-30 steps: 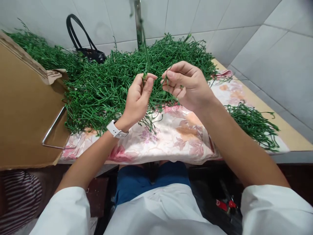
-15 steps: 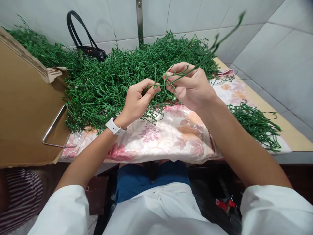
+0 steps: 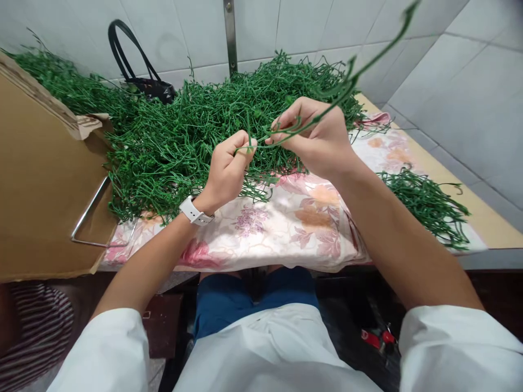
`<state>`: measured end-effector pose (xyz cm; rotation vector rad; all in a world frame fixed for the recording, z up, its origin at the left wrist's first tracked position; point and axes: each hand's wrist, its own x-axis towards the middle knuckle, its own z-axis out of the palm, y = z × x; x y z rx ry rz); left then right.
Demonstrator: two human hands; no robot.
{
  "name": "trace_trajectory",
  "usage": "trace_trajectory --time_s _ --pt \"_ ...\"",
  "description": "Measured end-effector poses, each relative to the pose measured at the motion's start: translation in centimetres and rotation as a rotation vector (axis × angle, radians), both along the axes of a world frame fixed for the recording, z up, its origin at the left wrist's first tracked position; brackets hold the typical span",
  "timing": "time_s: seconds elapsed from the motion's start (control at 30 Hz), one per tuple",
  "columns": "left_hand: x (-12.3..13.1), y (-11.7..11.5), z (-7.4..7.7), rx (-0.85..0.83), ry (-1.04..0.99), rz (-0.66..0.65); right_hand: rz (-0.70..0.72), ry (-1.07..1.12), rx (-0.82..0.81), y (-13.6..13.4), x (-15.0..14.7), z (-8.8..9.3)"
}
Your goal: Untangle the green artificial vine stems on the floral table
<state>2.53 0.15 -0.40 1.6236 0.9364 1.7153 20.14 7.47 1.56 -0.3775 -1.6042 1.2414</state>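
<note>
As the left hand (image 3: 227, 167) and right hand (image 3: 321, 139) pinch a branched green stem (image 3: 354, 80) by their fingertips, a broad heap of similar stems (image 3: 171, 141) spreads just beyond, dwarfing the small bundle (image 3: 420, 207) at right on floral-print cloth (image 3: 281, 239); if that bundle is finished work, most appears left. Any marking on a red object (image 3: 370, 338) below is too small to read

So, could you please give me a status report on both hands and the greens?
Left hand pinching green stem. Right hand close by, its hold unclear. Stem crossing in front of right hand; heaped greens beyond both.
</note>
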Motion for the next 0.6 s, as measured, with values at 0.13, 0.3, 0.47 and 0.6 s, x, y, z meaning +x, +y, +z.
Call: trace_trajectory --time_s 0.13,0.3,0.47,0.6 --pt "-1.1 -0.2 2.0 -0.173 -0.296 -0.074 0.085 0.345 -0.207 2.9 3.3 1.2" --pt "-1.4 0.0 2.4 -0.197 -0.32 -0.101 0.042 0.376 -0.243 3.3 4.6 1.8" --pt "-0.4 -0.4 1.5 -0.241 -0.223 -0.203 0.053 0.12 -0.215 0.3 1.1 0.4" --pt "-0.1 -0.7 1.4 -0.378 -0.205 -0.33 0.082 -0.021 -0.116 -0.7 0.2 0.1"
